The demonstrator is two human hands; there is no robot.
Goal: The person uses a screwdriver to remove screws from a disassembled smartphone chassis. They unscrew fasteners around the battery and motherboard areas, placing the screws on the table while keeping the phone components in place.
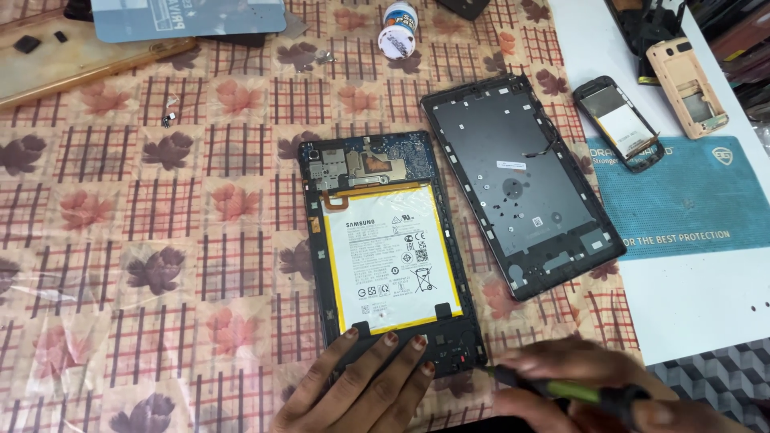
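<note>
Pressing fingers (385, 341) on tablet's (391, 248) lower edge, screwdriver (561, 390) beside

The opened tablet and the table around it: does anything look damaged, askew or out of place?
The opened tablet shows no visible damage. Its removed back cover lies tilted beside it, overhanging the tablecloth's edge. Tiny loose parts sit alone on the tablecloth, far from the work, easily lost.

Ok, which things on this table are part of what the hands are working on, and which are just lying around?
In use:
opened tablet
its white battery
screwdriver in the right hand
left hand pressing the tablet's lower edge

Lying about:
tablet back cover
two small phone shells
blue mat
small round tub
</note>
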